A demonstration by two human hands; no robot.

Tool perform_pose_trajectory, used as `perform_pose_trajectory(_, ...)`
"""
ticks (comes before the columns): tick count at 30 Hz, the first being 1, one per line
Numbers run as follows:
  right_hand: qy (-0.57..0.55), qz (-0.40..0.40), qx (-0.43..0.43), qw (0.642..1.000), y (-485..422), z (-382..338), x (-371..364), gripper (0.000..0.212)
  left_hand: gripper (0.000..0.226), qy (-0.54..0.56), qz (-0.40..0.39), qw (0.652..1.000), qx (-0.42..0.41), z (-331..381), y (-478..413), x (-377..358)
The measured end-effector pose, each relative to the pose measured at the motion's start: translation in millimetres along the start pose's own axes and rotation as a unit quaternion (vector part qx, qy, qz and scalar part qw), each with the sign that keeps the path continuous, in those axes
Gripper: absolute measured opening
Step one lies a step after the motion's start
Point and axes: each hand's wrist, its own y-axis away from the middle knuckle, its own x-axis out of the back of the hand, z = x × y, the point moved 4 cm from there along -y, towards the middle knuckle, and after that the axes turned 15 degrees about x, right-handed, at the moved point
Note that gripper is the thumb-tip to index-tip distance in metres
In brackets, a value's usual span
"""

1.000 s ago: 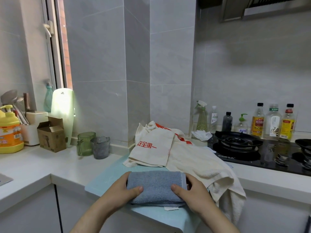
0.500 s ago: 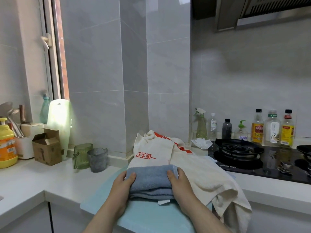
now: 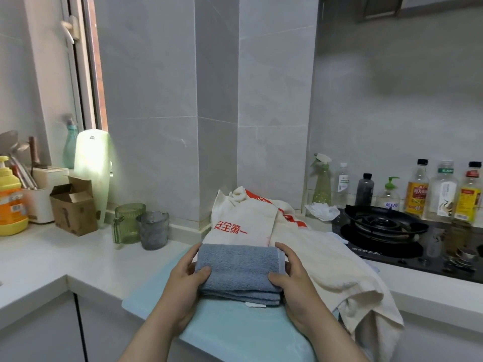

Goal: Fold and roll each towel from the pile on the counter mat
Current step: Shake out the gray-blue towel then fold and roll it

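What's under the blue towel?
The towel sits on the teal mat; a white tag pokes out at its near edge. Anything beneath its middle is covered.

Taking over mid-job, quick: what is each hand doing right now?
Left hand: grips the left end of the blue towel, thumb on top.
Right hand: grips the towel's right end, thumb on top.

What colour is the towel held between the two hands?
The towel is plain greyish blue, best seen in the head view.
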Motion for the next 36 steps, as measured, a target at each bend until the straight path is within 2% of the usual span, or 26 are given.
perform_pose_trajectory(18,0.0,-0.006,0.014,1.0,-2,3,1,0.059,0.052,-0.027,-0.02,0.999,0.003,2,2,-2)
perform_pose_trajectory(29,0.018,-0.003,0.007,1.0,-4,10,6,0.062,0.052,-0.038,0.006,0.999,-0.017,-1,0,0)
perform_pose_trajectory(36,0.052,-0.038,0.022,0.998,-6,9,9,0.063,0.054,-0.064,-0.007,0.998,-0.016,-3,-5,2)
